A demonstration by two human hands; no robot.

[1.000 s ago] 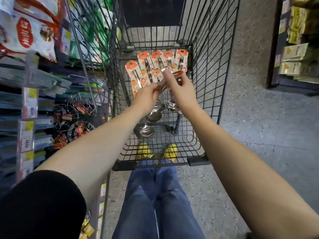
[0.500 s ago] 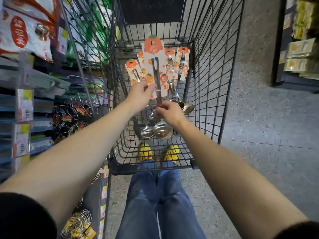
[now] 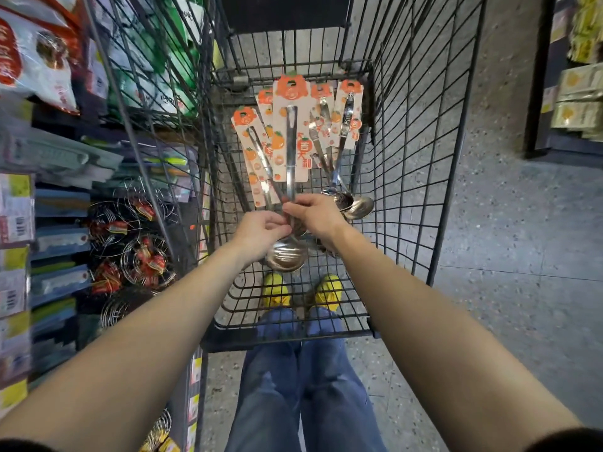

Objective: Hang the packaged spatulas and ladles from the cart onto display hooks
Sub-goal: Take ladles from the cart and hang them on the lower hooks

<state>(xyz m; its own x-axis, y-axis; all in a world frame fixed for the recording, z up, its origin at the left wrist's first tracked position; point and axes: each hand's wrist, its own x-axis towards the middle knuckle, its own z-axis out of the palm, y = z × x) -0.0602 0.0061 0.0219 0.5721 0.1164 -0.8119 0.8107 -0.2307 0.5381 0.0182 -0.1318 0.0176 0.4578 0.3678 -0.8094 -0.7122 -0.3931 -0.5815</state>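
Note:
Inside the black wire cart (image 3: 411, 177), several steel ladles on orange-and-white cards lean against the far wall. One carded ladle (image 3: 291, 132) is raised upright in front of the others, its shiny bowl (image 3: 284, 256) low between my wrists. My left hand (image 3: 262, 231) and my right hand (image 3: 315, 215) meet on its metal handle just below the card, fingers curled round it. A second carded ladle (image 3: 257, 158) slants to the left of it. Two more ladles (image 3: 347, 125) lie at the right with their bowls (image 3: 354, 203) down.
A shelf on the left holds wire racks with red tags (image 3: 143, 256), flat packaged goods (image 3: 58, 158) and price labels. Snack bags (image 3: 36, 57) hang at the upper left. Another shelf (image 3: 574, 93) stands across the aisle at the right. My jeans and yellow shoes show below the cart.
The raised ladle has come closer and lower. My left hand slid down from the card to the handle and now meets my right hand there.

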